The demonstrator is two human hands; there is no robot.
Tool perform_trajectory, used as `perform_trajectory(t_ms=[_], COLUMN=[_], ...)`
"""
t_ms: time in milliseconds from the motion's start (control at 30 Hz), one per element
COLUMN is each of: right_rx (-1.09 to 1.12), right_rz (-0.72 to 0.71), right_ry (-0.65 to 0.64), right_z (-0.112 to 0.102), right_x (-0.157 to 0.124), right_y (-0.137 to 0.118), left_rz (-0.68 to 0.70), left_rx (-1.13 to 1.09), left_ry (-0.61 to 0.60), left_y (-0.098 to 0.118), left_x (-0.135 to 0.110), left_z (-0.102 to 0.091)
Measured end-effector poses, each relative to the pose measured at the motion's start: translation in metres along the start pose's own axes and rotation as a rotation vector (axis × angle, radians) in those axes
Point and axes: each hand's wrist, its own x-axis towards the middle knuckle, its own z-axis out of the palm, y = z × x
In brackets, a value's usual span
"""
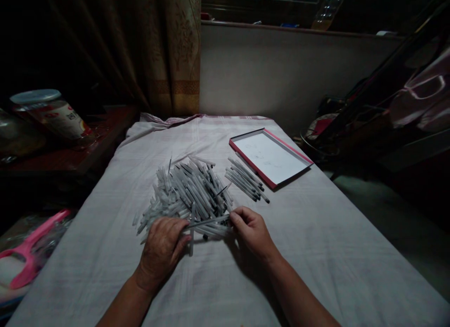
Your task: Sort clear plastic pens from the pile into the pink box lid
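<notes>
Between my two hands a slim pale pen (210, 221) lies nearly level, just over the near edge of a heap. My left hand (162, 246) is closed with its fingertips at the pen's left end. The thumb and fingers of my right hand (252, 229) pinch its right end. A loose translucent barrel (192, 233) crosses beside my left fingertips; I cannot tell whether that hand touches it. The heap of pens (191, 189), translucent and some dark-tipped, spreads beyond my hands. To its right, several pens (245, 179) lie roughly side by side, dark ends towards me.
A shallow red-edged box lid (253, 165) with a white inside rests beyond the right-hand pens. The light checked cloth (207, 289) covers the table. At left stand a labelled jar (58, 116) on a dark red surface and a pink-handled object (30, 256).
</notes>
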Motion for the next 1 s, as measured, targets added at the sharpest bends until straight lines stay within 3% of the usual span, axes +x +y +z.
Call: perform_trajectory(t_ms=[167,300,467,633,833,1000], right_rx=[0.126,0.154,0.115,0.099,0.113,0.11], right_rz=[0.113,0.072,-0.076,0.078,0.047,0.044], right_ry=[0.054,0.028,0.005,0.008,-0.047,0.004], right_z=[0.003,0.001,-0.002,-0.001,-0.007,-0.007], right_x=[0.002,0.002,0.004,0.005,0.004,0.006], right_y=[0.004,0.004,0.004,0.008,0.006,0.009], left_rz=[0.01,-0.042,-0.067,-0.073,-0.088,-0.071], left_rx=[-0.039,-0.079,-0.113,-0.106,-0.111,-0.11], left_ry=[0.003,0.001,0.01,-0.004,-0.018,-0.014], left_y=[0.004,0.005,0.005,0.005,0.004,0.003], left_x=[0.003,0.003,0.003,0.002,0.001,0.002], left_z=[-0.003,-0.005,-0.005,-0.004,-0.003,-0.003])
